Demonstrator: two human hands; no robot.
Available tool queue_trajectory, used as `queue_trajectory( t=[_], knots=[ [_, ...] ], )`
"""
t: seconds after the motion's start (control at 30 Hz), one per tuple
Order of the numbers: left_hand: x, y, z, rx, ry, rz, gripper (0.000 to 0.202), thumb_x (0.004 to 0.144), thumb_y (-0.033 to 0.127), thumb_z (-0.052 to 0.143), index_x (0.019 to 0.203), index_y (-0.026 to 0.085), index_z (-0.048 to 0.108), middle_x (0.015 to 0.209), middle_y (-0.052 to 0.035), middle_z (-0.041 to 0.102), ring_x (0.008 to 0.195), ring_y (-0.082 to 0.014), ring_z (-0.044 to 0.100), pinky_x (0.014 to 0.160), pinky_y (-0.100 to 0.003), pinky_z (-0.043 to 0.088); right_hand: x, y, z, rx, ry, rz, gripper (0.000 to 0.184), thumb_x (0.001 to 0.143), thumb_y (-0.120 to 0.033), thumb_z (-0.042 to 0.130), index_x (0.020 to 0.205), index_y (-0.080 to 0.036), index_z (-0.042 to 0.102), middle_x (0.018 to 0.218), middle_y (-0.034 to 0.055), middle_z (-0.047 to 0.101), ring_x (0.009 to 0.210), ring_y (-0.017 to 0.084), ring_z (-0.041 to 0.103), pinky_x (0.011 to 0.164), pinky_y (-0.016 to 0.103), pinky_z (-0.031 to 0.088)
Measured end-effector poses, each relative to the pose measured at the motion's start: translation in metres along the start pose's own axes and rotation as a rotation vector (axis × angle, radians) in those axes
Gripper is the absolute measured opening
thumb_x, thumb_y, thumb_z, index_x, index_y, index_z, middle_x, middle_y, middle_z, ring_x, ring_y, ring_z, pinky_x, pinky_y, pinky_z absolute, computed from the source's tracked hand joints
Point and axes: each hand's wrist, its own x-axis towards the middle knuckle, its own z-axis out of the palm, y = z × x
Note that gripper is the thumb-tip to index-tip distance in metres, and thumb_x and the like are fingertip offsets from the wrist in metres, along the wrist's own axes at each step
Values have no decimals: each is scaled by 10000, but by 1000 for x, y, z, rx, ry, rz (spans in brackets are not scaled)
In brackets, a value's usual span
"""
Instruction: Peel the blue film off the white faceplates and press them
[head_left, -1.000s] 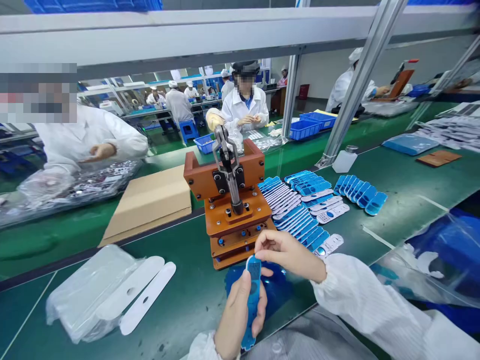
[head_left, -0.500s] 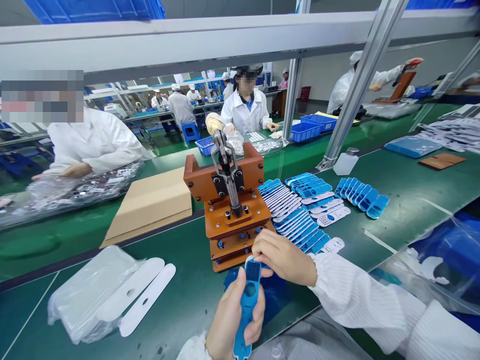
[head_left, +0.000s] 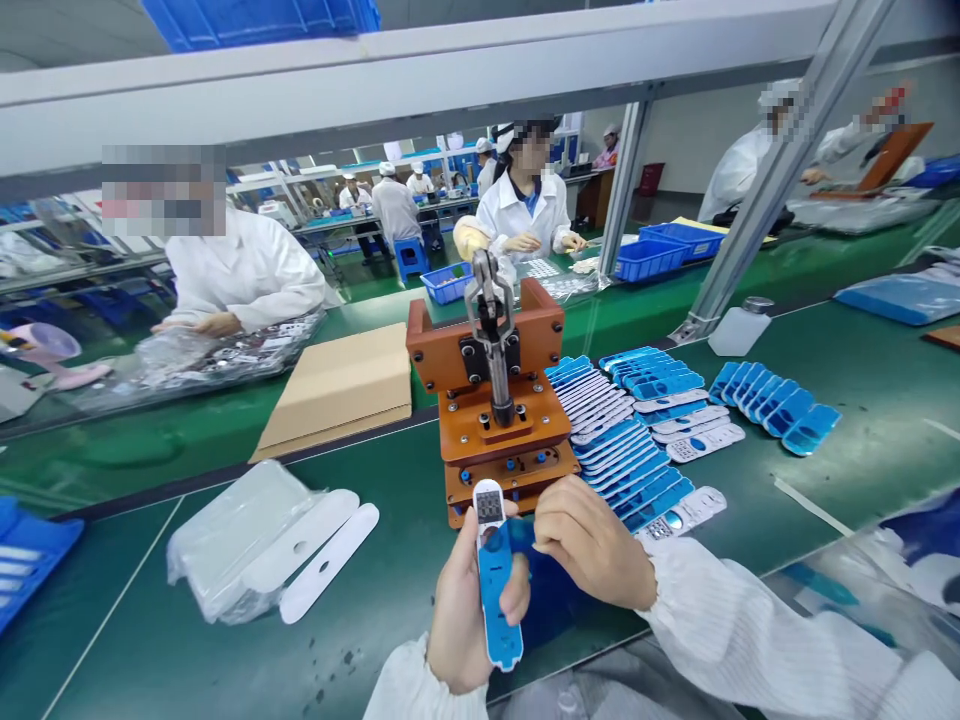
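My left hand is closed around a long, narrow white panel, holding it upright and slightly tilted in front of the press fixture. Blue film covers the panel's lower part; its top end, with a dark patterned window, is bare. My right hand pinches the loose end of that film, which stretches sideways from the panel. Just behind stands an orange-brown press fixture with a metal toggle clamp. Rows of blue-filmed panels lie to its right.
At left are a plastic-wrapped stack and a white strip with a hole. Behind lie a cardboard sheet and a white bottle. A metal post rises at right. Co-workers sit across the bench.
The film has come off the panel's top end, pulled rightward by my right hand. My left hand still grips the panel, raised a little. The view has shifted left.
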Motion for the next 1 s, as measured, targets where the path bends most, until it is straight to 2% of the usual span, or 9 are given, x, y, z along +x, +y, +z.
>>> queue_trajectory(
  t=[0.07,0.13,0.33,0.43,0.5,0.6,0.67,0.87,1.0],
  knots=[
    [-2,3,0,2,148,153,311,891,425,441,994,174,593,742,-2,587,456,-61,493,441,-189,418,-5,-11,5,44,-22,53,219,964,-206,343,766,-160,425,746,38,513,733,142,429,655,290,350],
    [-4,7,-3,-22,184,256,293,887,405,461,978,163,597,839,-18,581,619,-87,561,570,-212,478,-12,-24,10,109,-40,96,227,971,-208,324,764,-162,407,737,33,499,718,135,417,647,285,347],
    [-16,48,-36,-122,256,557,292,875,435,472,957,184,599,855,-3,573,808,-128,579,712,-261,503,-34,-49,6,305,50,285,194,977,-243,319,815,-179,405,764,23,490,753,131,461,680,279,404],
    [-30,80,-52,-141,349,840,330,834,500,518,873,184,605,791,25,593,764,-91,567,734,-219,504,-47,-41,-2,326,115,588,168,962,-243,340,828,-184,421,793,24,495,761,124,511,678,267,435],
    [-39,93,-59,-108,414,976,321,801,523,556,841,209,615,762,59,607,749,-63,552,771,-181,501,-58,-29,-4,345,35,865,203,955,-307,360,813,-181,432,732,10,498,675,113,530,623,248,449],
    [-43,90,-60,65,468,941,310,742,533,623,954,308,638,840,111,631,809,-51,548,814,-155,495,-72,-12,-3,398,-125,1164,256,917,-414,421,825,-177,450,609,-32,473,485,90,495,456,208,401],
    [-38,74,-56,171,445,847,389,678,529,689,1019,352,630,885,105,624,832,-66,561,785,-170,505,-74,-7,-3,366,-124,1204,260,890,-433,469,896,-174,473,598,-49,454,429,76,460,416,200,373],
    [-17,16,-27,350,243,504,458,490,318,853,894,258,646,902,17,603,886,-172,622,765,-258,517,-45,-24,-15,455,-130,791,539,745,-351,703,1213,-219,470,1012,50,582,806,128,580,698,245,510],
    [-10,7,-10,416,165,515,411,558,330,822,911,237,634,931,-13,593,925,-208,625,804,-300,510,-31,-25,-23,425,-42,713,239,782,-259,668,1008,-212,603,926,32,618,782,122,584,688,227,502]
  ],
)
